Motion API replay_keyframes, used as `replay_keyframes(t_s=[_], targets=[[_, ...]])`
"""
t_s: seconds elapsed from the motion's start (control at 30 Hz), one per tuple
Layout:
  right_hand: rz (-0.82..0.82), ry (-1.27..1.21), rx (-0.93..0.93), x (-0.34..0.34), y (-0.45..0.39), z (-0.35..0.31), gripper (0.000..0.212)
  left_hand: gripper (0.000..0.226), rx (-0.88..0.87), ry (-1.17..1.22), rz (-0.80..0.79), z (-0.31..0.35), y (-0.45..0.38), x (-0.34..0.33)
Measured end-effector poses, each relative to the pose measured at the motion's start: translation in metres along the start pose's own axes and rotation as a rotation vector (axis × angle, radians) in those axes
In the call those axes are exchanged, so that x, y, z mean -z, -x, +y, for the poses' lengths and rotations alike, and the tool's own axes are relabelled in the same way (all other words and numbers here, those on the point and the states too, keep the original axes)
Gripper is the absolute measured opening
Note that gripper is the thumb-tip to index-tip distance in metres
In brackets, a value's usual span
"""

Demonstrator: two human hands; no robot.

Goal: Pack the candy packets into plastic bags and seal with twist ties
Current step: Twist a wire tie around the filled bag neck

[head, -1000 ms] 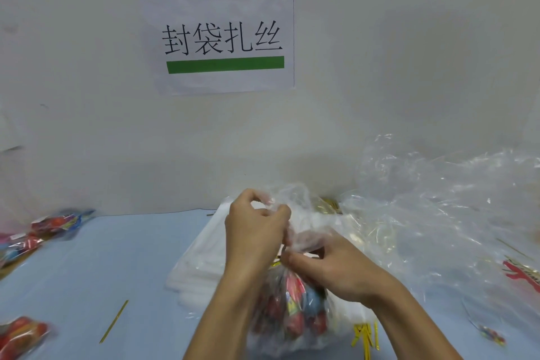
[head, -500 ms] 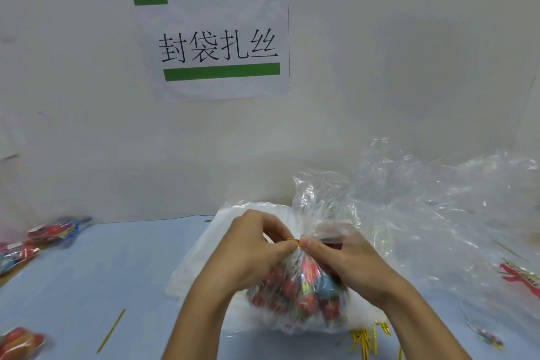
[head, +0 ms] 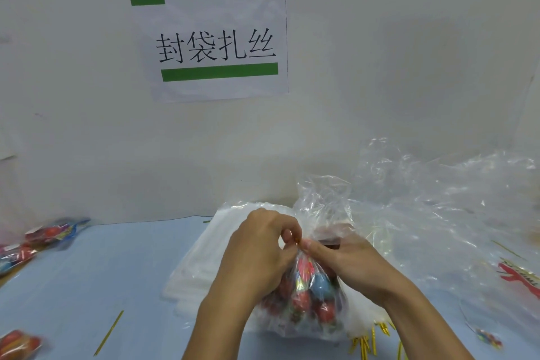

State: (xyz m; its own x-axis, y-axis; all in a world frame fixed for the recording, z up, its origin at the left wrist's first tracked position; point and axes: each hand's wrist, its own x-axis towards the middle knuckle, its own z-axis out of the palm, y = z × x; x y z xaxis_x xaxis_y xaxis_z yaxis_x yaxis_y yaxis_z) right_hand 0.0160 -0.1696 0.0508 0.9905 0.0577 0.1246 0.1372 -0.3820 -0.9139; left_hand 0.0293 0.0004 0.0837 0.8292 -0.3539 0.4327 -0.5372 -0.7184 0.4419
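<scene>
**At the bag's neck, a tie going on**

Centre-front on the pale blue table [head: 87, 272], the clear plastic bag of red and blue candy packets [head: 309, 295] sits upright, neck gathered so it can be cinched. Left hand [head: 257, 248] and right hand [head: 347, 260] both pinch the thin gold twist tie [head: 296, 240] there — mostly hidden by fingertips. Spare gold ties [head: 365, 345] lie beside, cut off by the frame — handy, I judge.

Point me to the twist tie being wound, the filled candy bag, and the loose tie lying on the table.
twist tie [head: 296, 240], head view, gold bit between the fingertips
candy bag [head: 309, 289], head view, bulging body over the packets
loose tie [head: 108, 332], head view, mid-length on the blue table
</scene>
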Motion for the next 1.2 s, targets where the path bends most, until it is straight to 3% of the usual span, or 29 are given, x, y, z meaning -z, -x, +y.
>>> replay_keyframes(t_s=[0.17,0.33,0.4,0.53,0.63,0.7,0.77,0.83,0.93,1.03,1.13,1.2], targets=[[0.023,-0.037,-0.003,0.002,-0.001,0.004,0.024,0.015,-0.058,-0.056,0.009,-0.001,-0.002,0.000],[0.003,-0.019,0.020,0.002,0.000,0.002,0.042,0.020,-0.153,-0.132,0.054,-0.003,-0.002,0.003],[0.066,-0.044,0.002,-0.001,0.000,0.001,0.029,0.023,-0.129,-0.061,0.142,-0.004,-0.004,0.002],[0.233,-0.121,0.007,-0.007,-0.004,0.002,0.017,0.022,0.230,0.254,0.327,-0.001,-0.006,0.002],[0.316,-0.123,0.088,-0.007,-0.006,-0.004,0.015,0.032,0.467,0.429,0.125,-0.003,-0.008,0.001],[0.307,-0.039,0.240,-0.009,-0.006,-0.008,0.031,0.045,0.501,0.411,-0.007,-0.004,-0.007,-0.002],[0.317,0.042,0.369,-0.010,-0.005,-0.010,0.029,0.045,0.485,0.379,-0.029,-0.003,-0.005,-0.005],[0.333,0.093,0.409,-0.010,-0.006,-0.010,0.009,0.031,0.470,0.439,-0.037,-0.001,-0.004,-0.006],[0.342,0.139,0.475,-0.010,-0.007,-0.012,0.014,0.013,0.436,0.502,-0.011,-0.001,-0.003,-0.004],[0.316,0.187,0.510,-0.010,-0.007,-0.016,0.020,0.011,0.342,0.501,0.023,0.000,-0.004,-0.003],[0.319,0.124,0.446,-0.010,-0.009,-0.011,0.026,0.020,0.179,0.368,0.098,0.001,-0.006,-0.007],[0.348,0.060,0.310,-0.009,-0.011,-0.006,0.034,0.019,-0.017,0.213,0.191,-0.002,-0.007,-0.015]])
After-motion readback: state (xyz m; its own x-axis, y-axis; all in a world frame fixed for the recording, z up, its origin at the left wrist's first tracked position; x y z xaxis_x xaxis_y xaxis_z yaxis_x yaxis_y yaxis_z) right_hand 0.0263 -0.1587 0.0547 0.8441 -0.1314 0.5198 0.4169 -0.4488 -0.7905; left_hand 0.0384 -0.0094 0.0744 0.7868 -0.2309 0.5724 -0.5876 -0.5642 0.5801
